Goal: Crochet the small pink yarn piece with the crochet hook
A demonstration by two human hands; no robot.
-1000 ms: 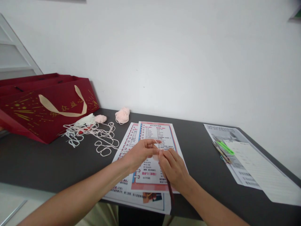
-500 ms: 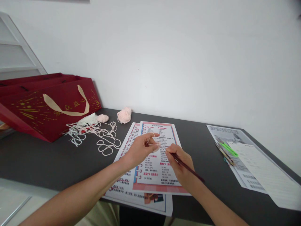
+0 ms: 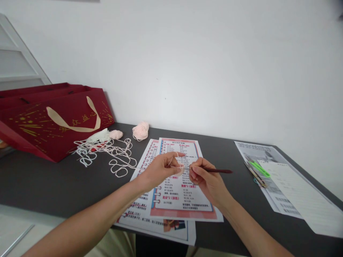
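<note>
My left hand [image 3: 163, 167] pinches a small piece of pale crochet work [image 3: 180, 171], with a strand of white yarn looped over the raised index finger. In my right hand [image 3: 205, 176] is a crochet hook [image 3: 218, 171] with a dark red-brown handle, lying nearly level; its thin tip points left at the crochet piece. Fingers hide part of the piece and the exact stitch. The loose white yarn [image 3: 120, 162] runs from a tangle on the left toward my left hand. Beneath both hands lie printed pattern sheets [image 3: 184, 214].
A dark red gift bag [image 3: 53, 125] leans at the left by the tangle. Two pale pink yarn balls [image 3: 140, 131] sit near the wall. On the right, green-handled scissors [image 3: 259, 169] rest on papers [image 3: 313, 203]. The wall stands behind the dark table [image 3: 222, 235].
My right hand has turned the crochet hook from slanting down to the right to nearly level. My left hand holds the crochet piece in about the same place.
</note>
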